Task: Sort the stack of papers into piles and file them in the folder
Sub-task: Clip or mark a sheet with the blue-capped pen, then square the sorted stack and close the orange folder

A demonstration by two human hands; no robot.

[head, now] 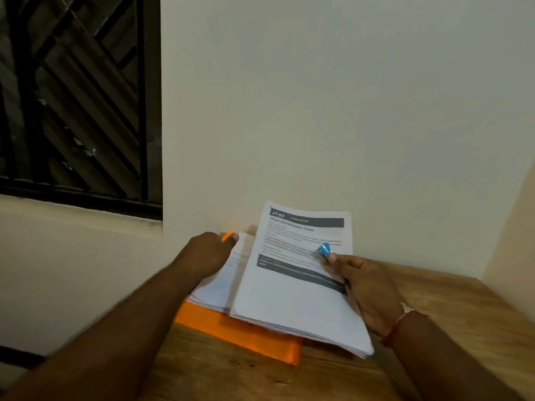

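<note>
- Wall [318, 111]: pale, plain, rising behind the folder.
- Window [78, 96]: dark, barred with diagonal grille, far left of the folder.
- Surface [448, 299]: wood, carrying the folder.
- Folder [246, 334]: orange, lying flat, mostly covered; its near edge and near-right corner show.
- Stack of papers [295, 285]: printed sheets over the folder's right part, long axis running away from the person, headed end (dark banner) pointing at the wall.
- Lower pile [220, 285]: white sheets on the folder's left part, partly under the stack.
- Left hand [208, 253]: on the lower pile's far-left corner; blur hides how its fingers lie, so grip cannot be told.
- Right hand [364, 287]: at the stack's right edge, thumb on top, fingers beneath, clamped on the stack.
- Thread bracelet [396, 325]: red, on the right wrist.
- Blue cap [324, 249]: at the right thumb tip (kind unclear).
</note>
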